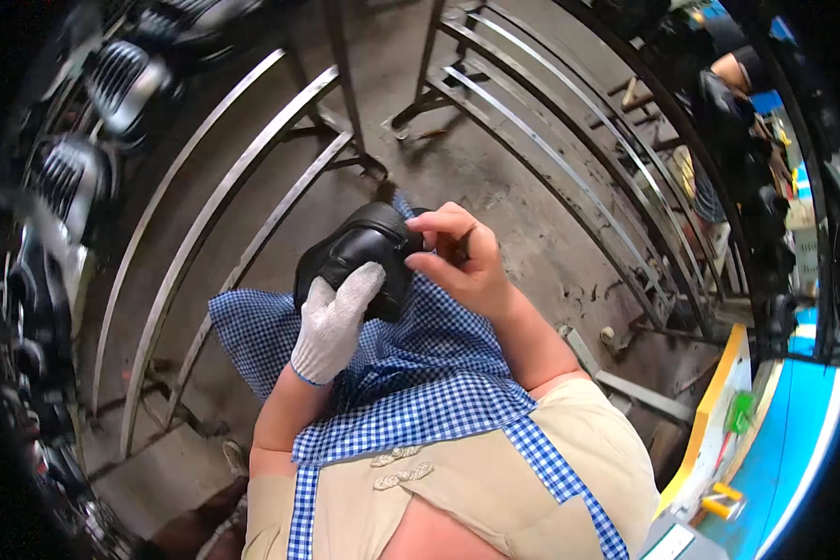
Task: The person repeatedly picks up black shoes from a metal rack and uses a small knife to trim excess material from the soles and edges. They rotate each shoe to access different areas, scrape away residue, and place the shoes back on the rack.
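Observation:
A black leather shoe point(359, 245), with a padded-looking ribbed collar and seams, is held up in front of my apron. My left hand point(334, 322), in a white knitted glove, grips its near side, thumb and fingers pressed on the leather. Bare and curled, my right hand point(462, 257) has its thumb and forefinger at the shoe's right edge by the collar. The other right fingers are bent in toward the palm. The underside of the shoe is hidden. Below it a blue-and-white checked apron point(420, 406) spreads over my lap.
Metal rail racks point(219, 201) stand on the left, with more rails point(551, 154) on the right. Dark shoes point(70, 177) line the far left. At the lower right are a blue surface point(798, 448), a yellow-edged board point(709, 420) and a green-handled tool point(739, 411). Another person's arm point(733, 70) shows upper right.

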`<state>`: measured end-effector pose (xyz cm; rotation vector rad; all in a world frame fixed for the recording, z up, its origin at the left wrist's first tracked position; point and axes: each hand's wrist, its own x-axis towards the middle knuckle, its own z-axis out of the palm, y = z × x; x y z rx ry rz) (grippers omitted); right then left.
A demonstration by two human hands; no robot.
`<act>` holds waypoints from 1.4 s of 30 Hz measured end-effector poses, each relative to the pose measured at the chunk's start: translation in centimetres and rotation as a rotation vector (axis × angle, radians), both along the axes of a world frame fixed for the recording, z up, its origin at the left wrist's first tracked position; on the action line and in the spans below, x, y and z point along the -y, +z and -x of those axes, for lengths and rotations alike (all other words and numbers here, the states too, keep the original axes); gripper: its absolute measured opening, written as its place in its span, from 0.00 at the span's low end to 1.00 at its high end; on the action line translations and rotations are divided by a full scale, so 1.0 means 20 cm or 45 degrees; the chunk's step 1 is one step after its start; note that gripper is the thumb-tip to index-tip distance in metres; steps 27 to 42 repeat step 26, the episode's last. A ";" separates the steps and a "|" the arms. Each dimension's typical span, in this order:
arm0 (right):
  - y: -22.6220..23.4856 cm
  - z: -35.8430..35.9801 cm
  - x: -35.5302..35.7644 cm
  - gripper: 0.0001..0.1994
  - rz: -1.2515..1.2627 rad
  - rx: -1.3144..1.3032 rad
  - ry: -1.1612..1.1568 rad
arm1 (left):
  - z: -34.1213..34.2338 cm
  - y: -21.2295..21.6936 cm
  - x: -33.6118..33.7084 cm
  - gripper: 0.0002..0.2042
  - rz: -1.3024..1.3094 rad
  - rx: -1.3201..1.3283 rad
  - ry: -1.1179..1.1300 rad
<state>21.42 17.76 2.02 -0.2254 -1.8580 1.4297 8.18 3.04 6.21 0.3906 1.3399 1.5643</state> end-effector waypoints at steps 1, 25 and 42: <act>0.04 -0.01 -0.01 0.18 -0.179 -0.002 -0.079 | 0.00 0.02 -0.02 0.18 -0.011 0.013 -0.014; -0.17 -0.51 -0.02 0.10 0.008 0.707 -0.534 | -0.26 -0.33 -0.36 0.23 0.532 -0.175 -0.773; -0.21 -0.53 -0.03 0.11 0.084 0.694 -0.512 | -0.27 -0.33 -0.36 0.23 0.542 -0.176 -0.783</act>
